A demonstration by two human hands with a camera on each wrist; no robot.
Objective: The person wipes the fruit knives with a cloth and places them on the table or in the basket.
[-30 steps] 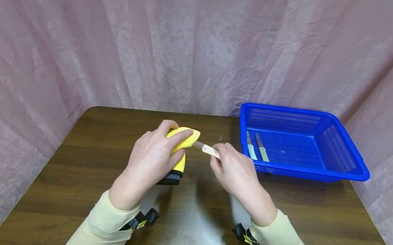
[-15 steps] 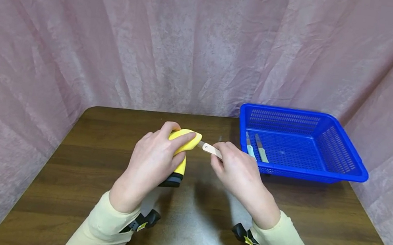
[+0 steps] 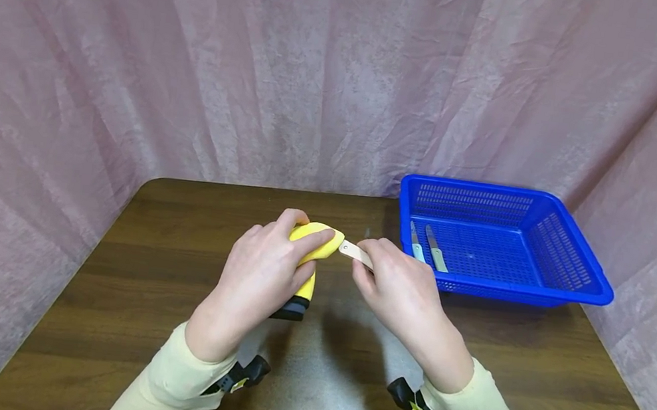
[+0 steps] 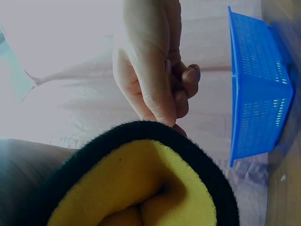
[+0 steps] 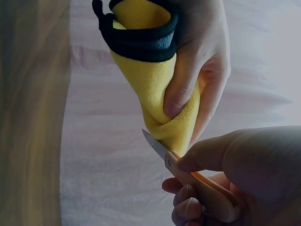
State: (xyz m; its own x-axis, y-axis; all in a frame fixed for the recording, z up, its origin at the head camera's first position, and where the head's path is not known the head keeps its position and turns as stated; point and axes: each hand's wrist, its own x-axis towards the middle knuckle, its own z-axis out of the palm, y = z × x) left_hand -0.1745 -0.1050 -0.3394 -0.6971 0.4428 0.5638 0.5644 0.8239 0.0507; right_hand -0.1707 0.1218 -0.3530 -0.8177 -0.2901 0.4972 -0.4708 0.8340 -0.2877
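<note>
In the head view my left hand [image 3: 262, 268] grips a folded yellow cloth [image 3: 315, 242] with a black and grey edge, bunched between thumb and fingers. My right hand [image 3: 401, 286] holds a small folding knife [image 3: 355, 252] by its cream handle, pointed toward the cloth. The right wrist view shows the bare blade [image 5: 155, 145] standing out, its flat side against the lower end of the cloth [image 5: 141, 75]. There the right thumb presses along the handle [image 5: 197, 186]. Close up in the left wrist view, the cloth [image 4: 113, 176] opens in a loose fold.
A blue plastic basket [image 3: 512, 290] stands at the right of the brown wooden table [image 3: 181, 230]. Two more knives, one with a light blue handle [image 3: 417, 251] and one pale green [image 3: 438, 259], lie at its left side. A pink curtain [image 3: 316, 97] hangs behind.
My left hand and the cloth have shifted right and slightly nearer me, along the blade to the handle. The blade stretch seen earlier between them is covered in the head view. My right hand barely moved.
</note>
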